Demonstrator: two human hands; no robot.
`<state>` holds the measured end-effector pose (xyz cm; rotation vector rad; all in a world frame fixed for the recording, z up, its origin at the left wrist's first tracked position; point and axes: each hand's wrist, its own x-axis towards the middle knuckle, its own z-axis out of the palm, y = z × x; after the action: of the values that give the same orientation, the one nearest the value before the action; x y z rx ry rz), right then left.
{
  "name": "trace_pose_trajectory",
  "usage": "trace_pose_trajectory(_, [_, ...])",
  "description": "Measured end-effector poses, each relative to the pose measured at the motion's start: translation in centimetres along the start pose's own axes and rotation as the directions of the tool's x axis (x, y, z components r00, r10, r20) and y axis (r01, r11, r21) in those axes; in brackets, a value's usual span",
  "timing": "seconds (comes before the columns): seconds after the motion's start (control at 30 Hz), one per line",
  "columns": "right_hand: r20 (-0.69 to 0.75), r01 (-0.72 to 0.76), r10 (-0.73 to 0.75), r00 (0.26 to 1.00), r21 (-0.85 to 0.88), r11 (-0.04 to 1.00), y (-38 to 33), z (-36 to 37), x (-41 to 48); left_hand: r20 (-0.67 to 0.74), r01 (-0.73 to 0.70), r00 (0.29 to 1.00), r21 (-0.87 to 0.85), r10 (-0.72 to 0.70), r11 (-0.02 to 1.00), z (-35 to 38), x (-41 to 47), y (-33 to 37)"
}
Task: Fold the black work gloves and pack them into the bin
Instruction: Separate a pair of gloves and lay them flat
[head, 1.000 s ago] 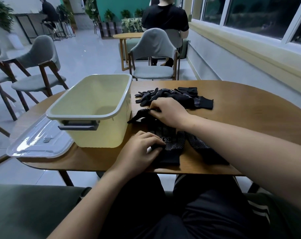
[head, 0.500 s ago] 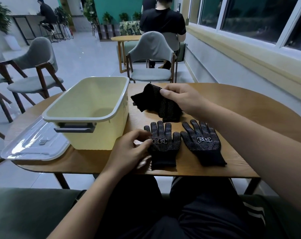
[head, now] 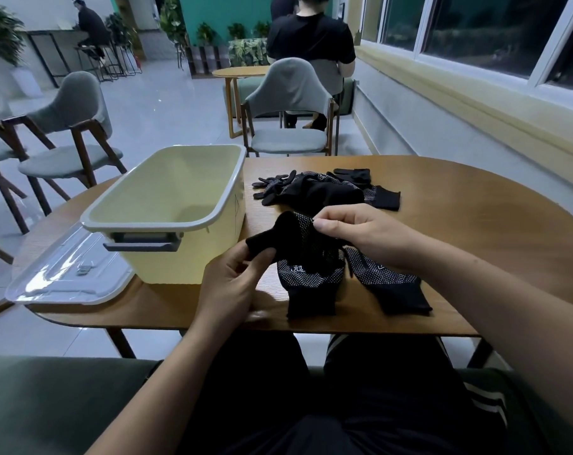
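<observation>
At the left edge of the frame a clear plastic lid (head: 65,277) lay flat on the wooden table (head: 475,231), part of it hanging over the table's rim. Just to its right the pale yellow bin (head: 180,261) stood upright with its top open and its grey handle (head: 144,246) facing the camera.

Right of the bin, near the middle of the frame, the left hand (head: 232,284) had its thumb and fingers curled, pinching the plain black end of a black work glove (head: 298,238). That glove was lifted off the table and stretched between the two hands, just beside the bin's near right corner. The right hand (head: 354,231), a little higher and further right, pinched the glove's white-dotted part between thumb and forefinger, with the other fingers curled in.

Below the held glove two more gloves lay flat on the table, dotted sides up and cuffs toward the lower edge of the frame: the left flat glove (head: 311,290) and, beside it, the right flat glove (head: 393,287). Their finger ends were hidden behind the held glove and the right wrist.

Above the hands, a loose pile of black gloves (head: 321,190) lay on the table beside the bin's far right corner. In the upper middle of the frame stood a grey chair (head: 288,103), and behind it a person in a black shirt (head: 311,37) sat facing away.
</observation>
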<state>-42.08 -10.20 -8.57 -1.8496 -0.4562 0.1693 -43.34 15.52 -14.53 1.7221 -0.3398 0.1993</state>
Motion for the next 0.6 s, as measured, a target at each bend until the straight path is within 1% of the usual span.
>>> trace_pose_trajectory(0.1, [-0.034, -0.008, 0.006, 0.999, -0.055, 0.998, 0.4, -0.1, -0.1, -0.019, -0.03, 0.999, -0.048, 0.029, 0.998, -0.1, -0.3, 0.6])
trace_pose_trajectory(0.17, [-0.054, -0.021, 0.018, 0.998, -0.062, 0.998, 0.5, -0.2, -0.3, -0.032, -0.071, 0.997, -0.058, 0.069, 0.996, -0.1, -0.4, 1.4])
trace_pose_trajectory(0.33, [-0.104, -0.014, 0.013, 0.994, -0.015, 1.0, 0.2, -0.2, -0.6, -0.033, -0.23, 0.972, 0.05, 0.232, 0.972, 0.4, 0.8, 3.8])
trace_pose_trajectory(0.47, [-0.176, 0.028, -0.022, 0.984, 0.035, 0.999, -0.3, -0.4, -0.6, -0.016, -0.299, 0.953, 0.116, 0.303, 0.947, 0.9, 2.5, 5.3])
trace_pose_trajectory(0.6, [-0.248, 0.075, -0.037, 0.968, 0.148, 0.986, -1.3, -0.3, -1.0, -0.01, -0.348, 0.935, 0.154, 0.354, 0.925, 1.0, 3.9, 6.8])
